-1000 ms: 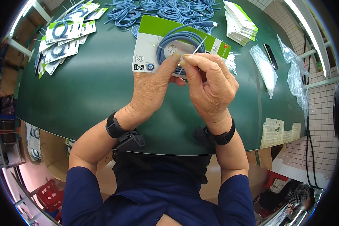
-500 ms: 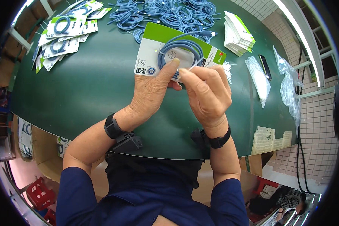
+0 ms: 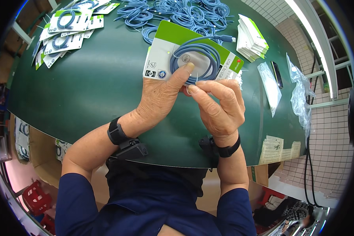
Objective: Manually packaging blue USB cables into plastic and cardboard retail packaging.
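Observation:
My left hand (image 3: 159, 96) grips a green and white packaging card (image 3: 165, 37) by its lower edge, with the thumb pressed on the front. Against the card lies a coiled blue cable (image 3: 215, 59), one plug sticking out past the card's upper right. At the coil's lower side, a thin white cable tie (image 3: 197, 78) stands up beside my right fingertips. Thumb and forefinger of my right hand (image 3: 223, 108) are pinched together there at the tie; their exact hold on it is partly hidden. Both hands are above the green table (image 3: 106, 102).
Loose blue cables (image 3: 185, 15) are heaped at the far side. Carded cables (image 3: 67, 37) pile up at far left. Right of my hands are a stack of cards (image 3: 251, 39), a clear bag (image 3: 270, 88), a dark phone-like object (image 3: 277, 74) and crumpled plastic (image 3: 299, 88).
My right fingertips have dropped from the coil's face to its lower edge, and the tie now points upward. Card and left hand appear slightly farther right, with the view shifted a little.

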A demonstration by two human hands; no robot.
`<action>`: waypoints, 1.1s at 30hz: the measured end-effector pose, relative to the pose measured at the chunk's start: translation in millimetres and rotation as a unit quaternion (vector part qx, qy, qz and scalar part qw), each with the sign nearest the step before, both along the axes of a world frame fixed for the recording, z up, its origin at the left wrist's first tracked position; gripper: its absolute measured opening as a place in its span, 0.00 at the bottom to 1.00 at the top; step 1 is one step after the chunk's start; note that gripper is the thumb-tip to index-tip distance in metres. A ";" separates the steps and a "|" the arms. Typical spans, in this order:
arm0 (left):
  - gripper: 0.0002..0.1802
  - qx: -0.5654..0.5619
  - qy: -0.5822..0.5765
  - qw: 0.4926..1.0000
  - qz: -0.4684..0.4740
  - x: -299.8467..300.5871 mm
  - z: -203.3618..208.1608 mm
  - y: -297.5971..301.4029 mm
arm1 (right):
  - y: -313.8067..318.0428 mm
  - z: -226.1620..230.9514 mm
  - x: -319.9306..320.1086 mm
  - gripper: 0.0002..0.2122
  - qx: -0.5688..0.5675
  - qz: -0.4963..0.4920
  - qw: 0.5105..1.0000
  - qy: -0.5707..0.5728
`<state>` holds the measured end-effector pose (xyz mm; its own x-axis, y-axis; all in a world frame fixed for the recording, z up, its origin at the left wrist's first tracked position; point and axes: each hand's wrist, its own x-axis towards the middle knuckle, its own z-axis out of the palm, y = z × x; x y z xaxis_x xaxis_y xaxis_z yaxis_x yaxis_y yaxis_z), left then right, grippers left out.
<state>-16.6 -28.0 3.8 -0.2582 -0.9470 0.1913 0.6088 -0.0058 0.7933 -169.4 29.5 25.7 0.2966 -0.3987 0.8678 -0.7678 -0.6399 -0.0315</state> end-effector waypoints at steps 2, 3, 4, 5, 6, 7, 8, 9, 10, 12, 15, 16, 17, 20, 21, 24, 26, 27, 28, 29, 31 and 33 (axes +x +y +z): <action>0.21 0.008 -0.005 1.000 -0.008 0.7 2.6 0.9 | -0.5 -1.7 -0.9 0.20 -0.010 -0.006 1.000 0.007; 0.21 0.008 -0.005 1.000 -0.007 1.0 3.5 0.6 | -1.0 -3.2 -1.3 0.18 -0.016 -0.003 1.000 -0.003; 0.21 0.007 -0.007 1.000 -0.009 1.5 4.3 -0.1 | -1.6 -4.7 -1.7 0.17 -0.022 0.000 1.000 -0.013; 0.21 0.006 -0.009 1.000 -0.011 1.8 5.2 -0.8 | -2.3 -5.5 -2.1 0.16 -0.029 0.003 0.999 -0.022; 0.20 0.007 -0.011 1.000 -0.013 2.3 4.6 -0.9 | -2.9 -7.3 -1.7 0.16 -0.027 0.003 0.999 -0.022; 0.20 0.008 -0.011 1.000 -0.012 2.3 4.2 -0.8 | -3.7 -8.8 -0.7 0.16 -0.033 0.006 0.999 -0.031; 0.20 0.002 -0.015 1.000 -0.007 2.0 4.1 -0.9 | -4.7 -9.7 0.2 0.16 -0.039 0.008 0.998 -0.040; 0.21 -0.005 -0.018 1.000 -0.002 1.6 4.3 -1.1 | -5.5 -9.9 0.6 0.16 -0.045 0.010 0.998 -0.049; 0.21 -0.012 -0.022 1.000 0.004 1.2 4.9 -1.5 | -5.9 -9.5 0.7 0.16 -0.045 0.011 0.998 -0.048; 0.21 -0.011 -0.017 1.000 0.002 2.0 6.8 0.2 | -3.4 -10.8 1.7 0.16 -0.038 0.004 0.998 -0.058; 0.21 -0.010 -0.008 1.000 0.000 2.2 8.7 1.1 | -2.2 -10.0 3.2 0.16 -0.037 -0.003 0.997 -0.063; 0.22 -0.013 -0.011 1.000 0.004 2.1 8.0 1.5 | -1.6 -9.3 4.4 0.16 -0.040 -0.007 0.997 -0.064; 0.22 -0.016 -0.013 1.000 0.008 2.1 7.2 1.7 | -0.9 -8.5 5.3 0.16 -0.043 -0.012 0.997 -0.066; 0.22 -0.020 -0.016 1.000 0.012 3.3 6.3 1.9 | 3.5 -5.0 6.5 0.14 -0.022 -0.014 0.998 -0.057; 0.22 -0.021 -0.017 1.000 0.011 3.1 6.7 1.7 | 4.2 -4.2 6.2 0.12 -0.013 -0.015 0.998 -0.052; 0.22 -0.020 -0.018 1.000 0.007 2.8 6.9 2.4 | -0.2 -7.6 5.2 0.14 -0.032 -0.016 0.998 -0.058; 0.22 -0.015 -0.022 1.000 0.003 2.9 6.7 2.9 | -2.2 -8.5 5.2 0.15 -0.042 -0.017 0.997 -0.062; 0.22 -0.015 -0.022 1.000 0.003 2.9 6.6 2.7 | -2.9 -8.6 5.4 0.15 -0.040 -0.015 0.997 -0.061; 0.22 -0.015 -0.023 1.000 0.005 2.7 6.4 2.3 | -3.5 -8.6 5.4 0.15 -0.037 -0.013 0.997 -0.060; 0.21 -0.014 -0.023 1.000 0.006 2.4 6.3 1.8 | -3.8 -8.4 5.2 0.15 -0.035 -0.012 0.998 -0.059; 0.20 -0.014 -0.024 1.000 0.007 2.0 5.7 1.6 | -1.6 -5.5 5.4 0.14 -0.018 -0.013 0.998 -0.057; 0.17 -0.029 -0.040 0.999 0.007 1.7 4.7 1.8 | 0.4 -2.2 5.3 0.11 0.017 -0.015 0.998 -0.053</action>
<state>-14.9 -26.2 8.5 -0.2626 -0.9381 0.2257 0.5429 0.0497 0.8383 -164.1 29.9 23.4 0.1917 -0.4362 0.8792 -0.7777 -0.6140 -0.1351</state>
